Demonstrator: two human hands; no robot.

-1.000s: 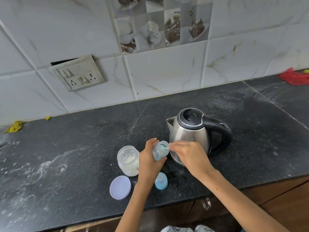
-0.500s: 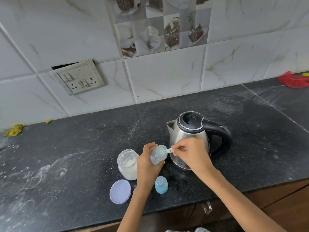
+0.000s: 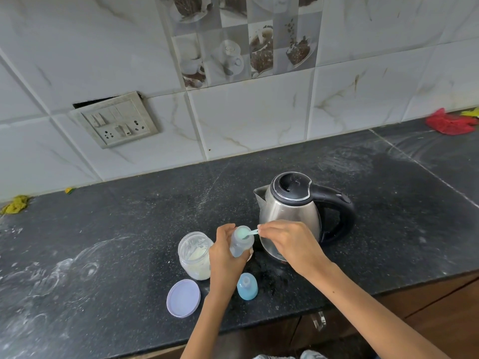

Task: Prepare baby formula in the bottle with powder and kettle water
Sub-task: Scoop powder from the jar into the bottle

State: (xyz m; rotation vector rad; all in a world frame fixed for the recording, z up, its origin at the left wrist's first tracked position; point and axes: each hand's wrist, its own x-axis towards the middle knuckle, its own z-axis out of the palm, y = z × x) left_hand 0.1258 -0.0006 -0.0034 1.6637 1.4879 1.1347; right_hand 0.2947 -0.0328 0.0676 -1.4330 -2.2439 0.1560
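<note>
My left hand grips a small clear baby bottle, open at the top and tilted slightly. My right hand pinches the handle of a pale green scoop, whose bowl sits over the bottle's mouth. An open jar of white powder stands just left of the left hand. Behind my right hand stands the steel kettle with its black lid and handle. The bottle's blue cap stands on the counter below the bottle.
The jar's lilac lid lies flat near the black counter's front edge. A switch plate is on the tiled wall. A red cloth lies far right, a yellow scrap far left. Powder smears mark the counter's left side.
The scoop's bowl now sits in the bottle's mouth, with my right hand drawn slightly back from it. The head camera has tilted, so everything sits lower in view.
</note>
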